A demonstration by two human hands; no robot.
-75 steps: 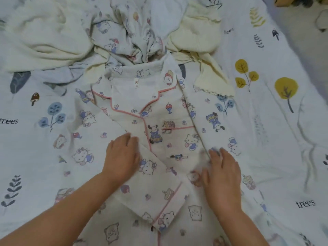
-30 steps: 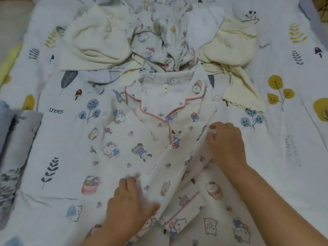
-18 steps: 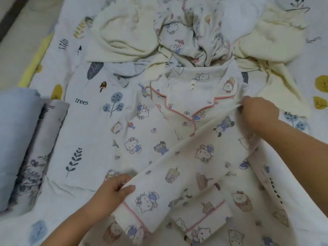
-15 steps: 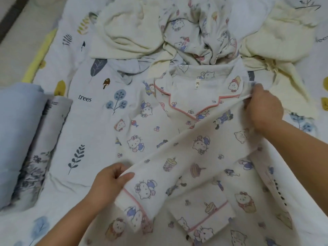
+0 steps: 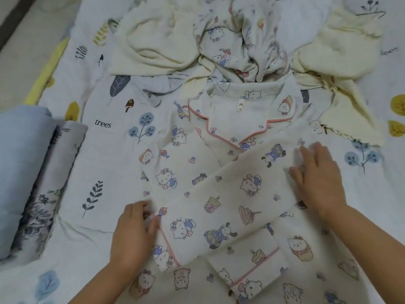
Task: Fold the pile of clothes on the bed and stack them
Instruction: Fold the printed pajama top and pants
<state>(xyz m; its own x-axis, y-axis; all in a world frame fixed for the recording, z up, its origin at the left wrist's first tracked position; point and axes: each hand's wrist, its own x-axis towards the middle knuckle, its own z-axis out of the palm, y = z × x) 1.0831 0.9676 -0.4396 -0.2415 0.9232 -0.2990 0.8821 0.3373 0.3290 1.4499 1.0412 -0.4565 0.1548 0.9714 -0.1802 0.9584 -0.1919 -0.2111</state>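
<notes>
A person is folding a cartoon-print pajama top (image 5: 219, 163) spread on the bed (image 5: 103, 154), laying one sleeve (image 5: 228, 207) across its front to narrow it. The left hand (image 5: 133, 235) is pinching the cuff; the right hand (image 5: 317, 178), fingers flat, is pressing the shoulder fold. Unfolded clothes (image 5: 241, 40) are waiting behind.

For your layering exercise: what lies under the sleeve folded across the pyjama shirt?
Under the sleeve lie the pyjama shirt front and a second cuff poking out below. The shirt's lower placket is covered, so unseen.
</notes>
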